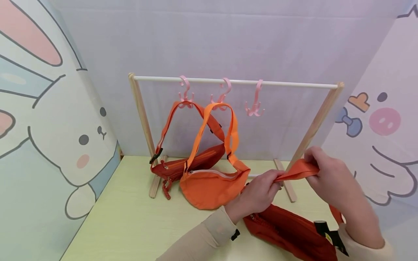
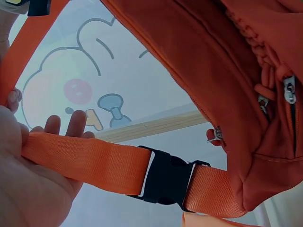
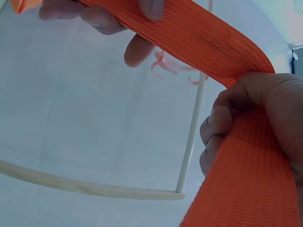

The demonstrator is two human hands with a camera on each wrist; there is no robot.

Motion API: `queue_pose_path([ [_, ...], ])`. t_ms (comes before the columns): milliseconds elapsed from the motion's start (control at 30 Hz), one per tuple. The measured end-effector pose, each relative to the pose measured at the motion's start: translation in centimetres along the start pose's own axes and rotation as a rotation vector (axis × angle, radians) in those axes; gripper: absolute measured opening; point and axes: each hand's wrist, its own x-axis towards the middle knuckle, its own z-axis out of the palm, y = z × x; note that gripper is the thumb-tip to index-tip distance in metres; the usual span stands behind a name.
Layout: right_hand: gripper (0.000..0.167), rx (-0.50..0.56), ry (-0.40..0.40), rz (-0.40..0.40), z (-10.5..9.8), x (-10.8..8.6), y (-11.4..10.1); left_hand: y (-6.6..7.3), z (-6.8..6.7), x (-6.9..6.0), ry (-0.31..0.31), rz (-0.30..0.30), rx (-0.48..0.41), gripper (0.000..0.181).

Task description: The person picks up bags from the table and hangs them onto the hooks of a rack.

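A dark orange-red waist bag (image 1: 287, 228) hangs tilted below both hands at the front right. Its orange strap (image 1: 298, 171) is stretched between them. My left hand (image 1: 258, 192) pinches the strap between thumb and fingers, with the webbing lying across the palm in the left wrist view. Higher and to the right, my right hand (image 1: 336, 177) grips the same strap in curled fingers, as the right wrist view also shows. A black buckle (image 2: 168, 178) joins the strap near the bag's end and is fastened. Zipper pulls (image 2: 289, 90) show on the bag.
Behind stands a wooden rack with a white rail (image 1: 287, 83). Three pink hooks hang from it; the right hook (image 1: 255, 103) carries nothing. A red bag (image 1: 196, 165) and a bright orange bag (image 1: 209, 190) are looped over the other two, their bodies low by the pale table (image 1: 124, 217).
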Motion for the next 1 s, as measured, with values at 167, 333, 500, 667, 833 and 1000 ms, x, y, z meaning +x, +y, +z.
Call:
queue_pose_path([
  [167, 0.041, -0.006, 0.024, 0.011, -1.3, -0.1, -0.3, 0.7, -0.4, 0.3, 0.005, 0.027, -0.006, 0.034],
  [333, 0.042, 0.005, 0.042, 0.004, -2.3, 0.0, -0.3, 1.6, -1.3, 0.5, 0.024, 0.031, -0.006, 0.032],
  [500, 0.041, 0.068, 0.071, -0.021, -2.1, 0.4, 0.3, 2.2, -2.8, 0.6, 0.092, 0.025, -0.005, 0.029],
  [667, 0.040, 0.172, 0.042, -0.004, -1.1, 1.1, 1.0, 2.3, -4.5, 0.5, 0.167, 0.009, 0.009, 0.029],
  [833, 0.043, 0.265, -0.020, -0.012, -0.2, 2.0, 1.9, 2.1, -6.5, 0.5, 0.210, 0.016, 0.008, 0.033],
  [1000, 0.048, 0.352, -0.077, -0.042, 0.4, 2.9, 2.7, 1.6, -9.2, 0.4, 0.223, 0.023, 0.115, 0.041],
])
